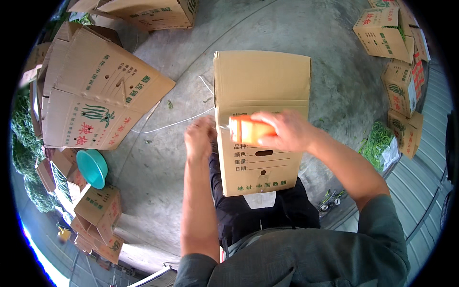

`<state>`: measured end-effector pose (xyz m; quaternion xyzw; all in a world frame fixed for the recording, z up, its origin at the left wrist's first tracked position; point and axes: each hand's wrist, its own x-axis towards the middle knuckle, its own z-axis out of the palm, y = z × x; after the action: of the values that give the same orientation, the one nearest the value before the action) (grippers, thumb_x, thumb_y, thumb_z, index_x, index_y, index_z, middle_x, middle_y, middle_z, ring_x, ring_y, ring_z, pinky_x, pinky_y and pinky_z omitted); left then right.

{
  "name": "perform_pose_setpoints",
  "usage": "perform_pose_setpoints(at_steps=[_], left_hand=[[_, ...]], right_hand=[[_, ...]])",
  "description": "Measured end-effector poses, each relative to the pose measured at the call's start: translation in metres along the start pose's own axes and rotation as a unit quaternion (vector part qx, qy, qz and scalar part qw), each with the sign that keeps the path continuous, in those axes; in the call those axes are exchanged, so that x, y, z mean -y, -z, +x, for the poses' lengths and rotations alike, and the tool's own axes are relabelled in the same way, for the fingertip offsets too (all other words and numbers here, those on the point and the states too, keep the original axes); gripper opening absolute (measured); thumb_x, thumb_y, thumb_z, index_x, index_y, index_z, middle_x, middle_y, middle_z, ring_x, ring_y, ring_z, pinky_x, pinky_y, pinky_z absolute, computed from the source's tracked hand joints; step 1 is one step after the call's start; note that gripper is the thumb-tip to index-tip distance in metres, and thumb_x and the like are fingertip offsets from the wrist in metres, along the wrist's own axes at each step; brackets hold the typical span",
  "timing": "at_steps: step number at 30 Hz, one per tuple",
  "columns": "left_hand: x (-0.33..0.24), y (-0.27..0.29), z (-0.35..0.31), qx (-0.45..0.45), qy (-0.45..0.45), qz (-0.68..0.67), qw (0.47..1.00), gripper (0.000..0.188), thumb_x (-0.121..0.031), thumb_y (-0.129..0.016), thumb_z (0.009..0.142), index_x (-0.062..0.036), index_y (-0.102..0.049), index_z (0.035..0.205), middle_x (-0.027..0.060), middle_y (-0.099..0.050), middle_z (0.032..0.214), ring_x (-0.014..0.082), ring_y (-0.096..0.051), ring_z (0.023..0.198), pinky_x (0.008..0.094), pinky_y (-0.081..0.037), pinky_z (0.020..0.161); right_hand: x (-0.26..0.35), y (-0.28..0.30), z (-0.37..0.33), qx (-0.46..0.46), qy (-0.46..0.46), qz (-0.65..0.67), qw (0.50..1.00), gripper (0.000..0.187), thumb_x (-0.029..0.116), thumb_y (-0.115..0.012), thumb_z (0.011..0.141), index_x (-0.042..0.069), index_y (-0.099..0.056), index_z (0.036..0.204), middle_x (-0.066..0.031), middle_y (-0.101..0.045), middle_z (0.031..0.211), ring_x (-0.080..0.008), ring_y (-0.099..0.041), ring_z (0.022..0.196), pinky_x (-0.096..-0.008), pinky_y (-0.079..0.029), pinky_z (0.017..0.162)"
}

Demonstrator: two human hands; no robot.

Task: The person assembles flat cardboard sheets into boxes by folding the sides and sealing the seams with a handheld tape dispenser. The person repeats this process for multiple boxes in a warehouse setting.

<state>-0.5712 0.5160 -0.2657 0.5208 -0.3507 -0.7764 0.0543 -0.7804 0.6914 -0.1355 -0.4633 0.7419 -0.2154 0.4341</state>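
Observation:
A tan cardboard carton (262,79) stands upright between my legs, with printed lettering and two dark holes on the face toward me. My right hand (288,134) is wrapped round an orange roll of tape (244,130), held over the carton's upper face. From the roll a clear, shiny bit reaches to the carton's left edge. My left hand (200,135) is beside that edge, fingers curled and blurred; whether it holds the tape end or presses on the side is hidden.
A large carton (103,95) lies tilted at left, near a teal basin (92,169) and smaller cartons (98,205). More cartons (382,33) line the right side, beside a pile of green vegetables (377,146). A white strap (174,123) trails over the concrete floor.

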Motion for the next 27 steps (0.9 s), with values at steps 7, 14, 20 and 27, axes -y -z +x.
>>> perform_pose_setpoints(at_steps=[7,14,20,27], left_hand=[[0.028,0.007,0.089,-0.139,-0.027,0.373,0.917,0.044,-0.036,-0.056,0.101,0.0025,-0.068,0.119,0.0170,-0.071,0.093,0.0345,-0.067,0.079,0.0418,-0.054,0.075],[0.045,-0.054,0.049,-0.154,-0.145,0.496,0.842,0.056,-0.046,-0.047,0.104,0.0000,-0.061,0.132,0.0281,-0.067,0.116,0.0456,-0.064,0.109,0.0522,-0.050,0.094],[0.047,-0.056,0.051,-0.180,-0.174,0.512,0.822,0.054,-0.049,-0.044,0.104,-0.0013,-0.066,0.119,0.0266,-0.069,0.107,0.0474,-0.065,0.101,0.0539,-0.050,0.087],[0.045,-0.085,0.048,-0.179,-0.173,0.547,0.799,0.056,-0.050,-0.041,0.104,-0.0009,-0.068,0.108,0.0289,-0.069,0.101,0.0493,-0.064,0.098,0.0553,-0.049,0.085]], right_hand=[[-0.038,-0.031,0.049,0.037,-0.107,-0.038,0.993,0.053,0.042,-0.071,0.083,0.011,-0.063,0.125,-0.0183,-0.073,0.099,-0.0385,-0.070,0.088,-0.0461,-0.055,0.079],[-0.058,-0.025,0.035,-0.018,-0.066,-0.055,0.996,0.046,0.037,-0.073,0.084,0.013,-0.064,0.123,-0.0176,-0.073,0.097,-0.0389,-0.070,0.086,-0.0464,-0.056,0.079],[-0.170,0.055,-0.110,-0.032,-0.164,-0.093,0.982,0.045,0.044,-0.073,0.084,0.016,-0.066,0.119,-0.0139,-0.074,0.102,-0.0353,-0.072,0.091,-0.0465,-0.056,0.079],[-0.259,0.006,-0.090,0.028,-0.267,-0.154,0.951,0.041,0.042,-0.068,0.086,0.018,-0.064,0.119,-0.0164,-0.073,0.096,-0.0385,-0.069,0.097,-0.0508,-0.055,0.081]])
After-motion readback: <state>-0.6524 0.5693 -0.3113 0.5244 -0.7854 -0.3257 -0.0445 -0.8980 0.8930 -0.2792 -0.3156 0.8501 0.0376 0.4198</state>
